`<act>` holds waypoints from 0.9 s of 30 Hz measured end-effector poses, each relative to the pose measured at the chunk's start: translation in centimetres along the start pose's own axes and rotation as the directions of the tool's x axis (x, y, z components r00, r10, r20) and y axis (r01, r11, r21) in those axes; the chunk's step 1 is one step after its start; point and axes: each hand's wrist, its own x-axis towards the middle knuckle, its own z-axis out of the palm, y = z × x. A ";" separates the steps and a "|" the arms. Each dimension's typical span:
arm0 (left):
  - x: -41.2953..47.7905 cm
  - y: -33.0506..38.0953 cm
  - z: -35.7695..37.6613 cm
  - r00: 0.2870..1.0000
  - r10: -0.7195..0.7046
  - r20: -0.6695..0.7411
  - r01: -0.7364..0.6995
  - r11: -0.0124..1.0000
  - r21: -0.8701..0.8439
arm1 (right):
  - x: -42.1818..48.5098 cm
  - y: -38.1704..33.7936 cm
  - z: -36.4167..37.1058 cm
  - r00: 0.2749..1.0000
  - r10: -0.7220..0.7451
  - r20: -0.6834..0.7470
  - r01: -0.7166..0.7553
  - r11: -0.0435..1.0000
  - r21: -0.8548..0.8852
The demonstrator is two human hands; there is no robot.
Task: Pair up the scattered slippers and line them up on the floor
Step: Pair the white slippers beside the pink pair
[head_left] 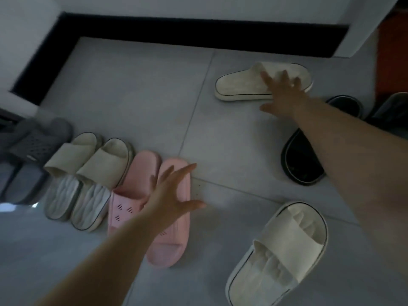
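Left hand (172, 196) spread over pink slippers (127, 204) — right hand (281, 93) at far cream slipper (234, 87).

Grey slippers (33, 146) at the left edge blur together and are cut off by the frame. The blurred right hand (284, 93) covers the strap of the far cream slipper (238, 85); contact cannot be told. The right forearm (357, 155) hides one side of a black slipper (300, 160), and a dark slipper (390, 111) runs out at the right edge. The left hand (170, 199) masks part of a pink slipper (174, 250). The near cream slipper (282, 246) loses its lower end to the bottom edge.
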 end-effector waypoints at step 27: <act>2.4 -2.4 0.5 0.962 0.017 0.274 -0.030 0.999 0.043 | -25.0 -2.5 7.1 0.960 -0.126 0.250 0.044 0.950 0.310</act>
